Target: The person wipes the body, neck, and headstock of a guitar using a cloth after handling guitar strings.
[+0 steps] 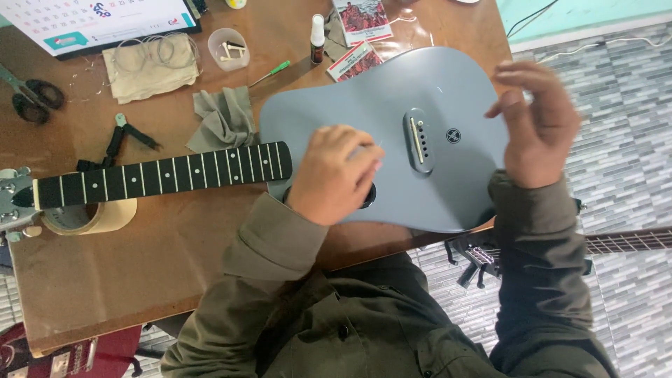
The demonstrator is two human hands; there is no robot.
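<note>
Left hand [334, 175]: fingers curled down, knuckles up, resting on the grey guitar body [392, 119] over the dark soundhole [369, 197]. A thin pale string [379, 145] seems to run from the fingertips; whether it is pinched, I cannot tell.

Right hand [535, 122]: raised above the body's lower edge, fingers [521, 73] loosely bent and spread, blurred, gripping nothing I can make out.

Guitar lies face up across the brown table [105, 273], the bridge [418, 140] between the hands. The black fretboard [161, 173] runs out to the left, the neck propped on a roll of tape [94, 218], likely to keep it level.

Within reach behind: folded grey cloth [222, 119], black cutters [126, 136], a plastic cup of pale pegs [229, 49], a small bottle [318, 38], coiled old strings on a beige cloth [150, 64], scissors [28, 94].
</note>
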